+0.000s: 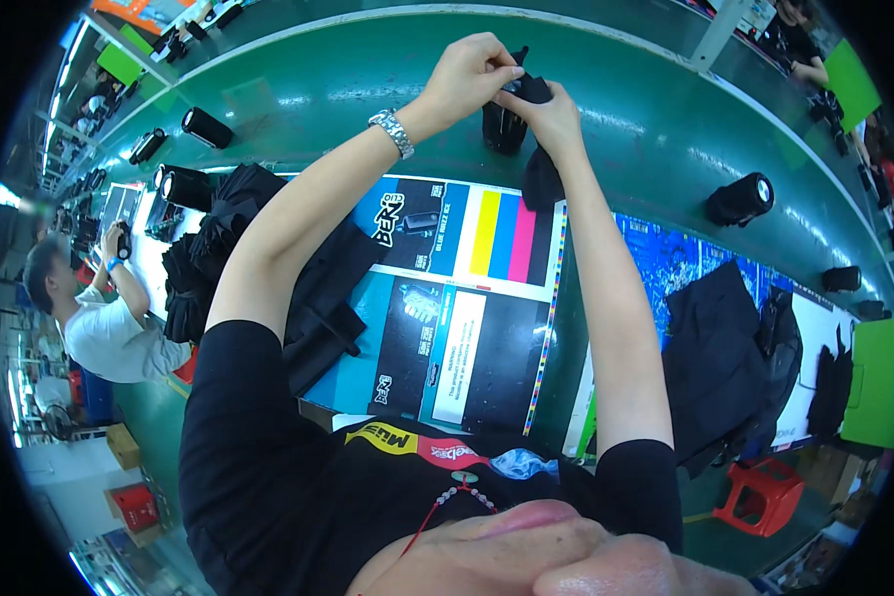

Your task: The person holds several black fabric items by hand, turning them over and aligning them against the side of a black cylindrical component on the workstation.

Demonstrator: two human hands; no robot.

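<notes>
Both of my hands meet over a black cylindrical speaker point(504, 131), which stands near the green surface straight ahead. The fingers of my left hand point(470, 75) pinch together at its top, at the edge of a black cloth bag point(538, 92). My right hand point(554, 121) closes on the same cloth from the right, and part of the cloth hangs down below it. The speaker's upper end is mostly hidden by fingers and cloth. A silver watch point(391, 133) circles my left wrist.
Other black speakers lie on the green surface point(626, 129), one at left point(207, 128) and one at right point(740, 200). Black cloth piles point(219, 238) point(715, 348) flank printed sheets point(467, 328). A person point(109, 318) works at left; a red stool point(760, 497) stands lower right.
</notes>
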